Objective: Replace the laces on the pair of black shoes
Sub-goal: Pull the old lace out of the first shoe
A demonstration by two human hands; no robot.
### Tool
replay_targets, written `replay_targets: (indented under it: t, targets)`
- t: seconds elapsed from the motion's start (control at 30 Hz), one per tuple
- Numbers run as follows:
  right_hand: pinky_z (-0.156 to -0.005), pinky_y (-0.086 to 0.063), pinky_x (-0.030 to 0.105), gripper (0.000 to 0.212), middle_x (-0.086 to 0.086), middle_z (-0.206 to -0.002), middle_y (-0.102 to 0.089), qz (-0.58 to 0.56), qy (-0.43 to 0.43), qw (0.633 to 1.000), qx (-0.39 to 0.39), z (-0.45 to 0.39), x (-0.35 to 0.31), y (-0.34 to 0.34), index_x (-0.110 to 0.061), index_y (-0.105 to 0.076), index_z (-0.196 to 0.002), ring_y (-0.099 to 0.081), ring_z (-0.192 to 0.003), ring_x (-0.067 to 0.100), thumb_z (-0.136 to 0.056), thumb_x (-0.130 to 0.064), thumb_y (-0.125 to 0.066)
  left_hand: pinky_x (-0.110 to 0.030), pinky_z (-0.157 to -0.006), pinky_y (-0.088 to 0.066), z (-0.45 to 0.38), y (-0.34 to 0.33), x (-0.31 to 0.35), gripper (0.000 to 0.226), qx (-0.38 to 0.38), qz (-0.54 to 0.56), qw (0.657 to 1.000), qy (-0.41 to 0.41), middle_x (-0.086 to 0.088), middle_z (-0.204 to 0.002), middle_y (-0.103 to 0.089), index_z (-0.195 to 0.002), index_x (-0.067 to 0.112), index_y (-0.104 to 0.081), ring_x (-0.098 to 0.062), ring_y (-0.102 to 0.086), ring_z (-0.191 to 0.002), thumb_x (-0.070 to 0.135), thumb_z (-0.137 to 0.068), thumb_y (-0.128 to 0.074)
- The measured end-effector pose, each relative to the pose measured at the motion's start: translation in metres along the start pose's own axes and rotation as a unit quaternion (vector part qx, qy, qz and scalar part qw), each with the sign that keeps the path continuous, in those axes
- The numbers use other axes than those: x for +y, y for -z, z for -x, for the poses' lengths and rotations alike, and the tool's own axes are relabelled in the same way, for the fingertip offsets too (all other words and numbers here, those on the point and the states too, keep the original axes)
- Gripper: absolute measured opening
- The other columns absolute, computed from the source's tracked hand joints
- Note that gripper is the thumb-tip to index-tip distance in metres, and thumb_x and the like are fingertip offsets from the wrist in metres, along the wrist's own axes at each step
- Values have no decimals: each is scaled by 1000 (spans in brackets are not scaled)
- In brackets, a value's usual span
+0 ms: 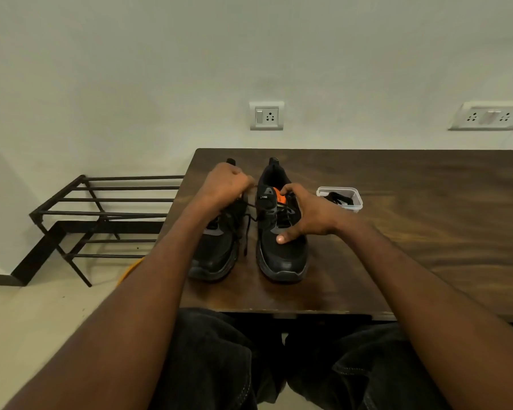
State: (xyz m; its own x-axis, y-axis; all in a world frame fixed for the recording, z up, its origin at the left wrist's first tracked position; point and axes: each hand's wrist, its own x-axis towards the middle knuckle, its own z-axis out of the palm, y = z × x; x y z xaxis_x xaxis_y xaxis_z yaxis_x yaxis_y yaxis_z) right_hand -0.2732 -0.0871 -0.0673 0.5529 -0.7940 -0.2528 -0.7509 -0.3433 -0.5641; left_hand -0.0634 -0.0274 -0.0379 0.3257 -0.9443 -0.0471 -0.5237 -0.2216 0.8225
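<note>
Two black shoes are set side by side on the near-left part of a dark wooden table [412, 232], toes toward the table's near edge. The left shoe [216, 253] stands close to the table's left edge; the right shoe [282, 247] stands just beside it, with a narrow strip of bare wood between them. A black lace [247, 229] is seen trailing from the left shoe down into that strip. Wide bare tabletop is left to the right of the shoes and behind them up to the wall.

The left hand [228, 183] is held above the left shoe's collar, fingers curled tight, with the lace pinched at the fingertips. The right hand [304, 216] is laid over the right shoe, fingers curved round its tongue and collar, thumb pressed on the vamp; an orange tag [278, 195] is visible by the fingertips. Both forearms are extended from the near edge.

A small clear plastic container [339, 199] sits just right of the right shoe, apart from it; dark laces [338, 198] lie inside.

A black metal rack [101, 214] stands on the floor left of the table
</note>
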Motion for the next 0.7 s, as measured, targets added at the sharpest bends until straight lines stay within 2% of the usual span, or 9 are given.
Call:
replay_targets:
  t: [0.1,0.2,0.27,0.33,0.4,0.47,0.53,0.6,0.7]
  targets:
    - [-114,-43,49,101,5,-151,-43,34,30,999,27,-4,-2,-2,-32,-35,-153,-44,-139,27,-71,-48,-92,-50,-93,-29,4,-3,7,28,-42,-222,974,-7,-3,-83,-70,-79,16,-69,-18,-61,-87,43,-85,-63]
    - [-110,-45,47,57,8,-134,-45,83,38,985,149,-9,-6,-9,-31,-55,-141,-44,-130,29,-90,-44,-76,-53,-103,-21,7,-9,14,23,-58,-335,940,-6,0,-86,-65,-85,23,-68,-22,-58,-98,45,-89,-65]
    - [-106,-48,50,40,8,-128,-48,117,38,973,197,-11,-11,-13,-29,-63,-135,-46,-127,29,-95,-32,-70,-57,-111,-18,7,-13,15,20,-34,-388,921,-15,1,-96,-63,-93,22,-69,-25,-56,-110,42,-93,-66]
    - [-101,-51,51,36,8,-124,-50,167,32,966,195,-11,-19,-16,-27,-67,-132,-49,-122,30,-96,-29,-68,-62,-115,-17,3,-16,17,20,2,-429,902,-56,-2,-119,-58,-99,21,-68,-29,-49,-124,40,-92,-67]
    - [-98,-51,49,32,10,-122,-51,208,26,959,191,-12,-24,-19,-23,-70,-127,-51,-118,31,-97,-33,-66,-62,-116,-20,0,-18,18,34,-5,-396,913,-102,-3,-143,-47,-121,24,-65,-28,-43,-136,38,-90,-71]
    - [-94,-52,49,32,11,-120,-54,212,21,958,191,-11,-29,-20,-16,-72,-121,-55,-114,31,-95,-35,-68,-60,-117,-26,-2,-23,16,68,-81,-334,930,-132,1,-160,-34,-146,30,-48,-25,-38,-145,36,-86,-78]
    - [-90,-54,48,28,10,-115,-55,196,20,960,199,-11,-32,-22,-13,-73,-112,-60,-107,32,-93,-33,-70,-58,-121,-26,-2,-32,10,95,-160,-324,923,-134,1,-168,-21,-158,29,-31,-25,-30,-151,39,-80,-85]
    - [-86,-55,48,20,6,-107,-54,182,24,960,209,-10,-30,-22,-15,-75,-103,-62,-99,28,-93,-30,-67,-53,-122,-30,-3,-38,1,106,-196,-296,927,-125,-1,-166,-23,-159,24,-28,-27,-31,-151,39,-74,-90]
    - [-85,-56,50,11,-1,-103,-59,102,18,968,231,-5,-20,-13,-24,-79,-92,-63,-94,23,-92,-29,-69,-49,-115,-42,-2,-39,-2,96,-180,-236,948,-117,1,-152,-40,-147,24,-39,-24,-45,-138,32,-69,-94]
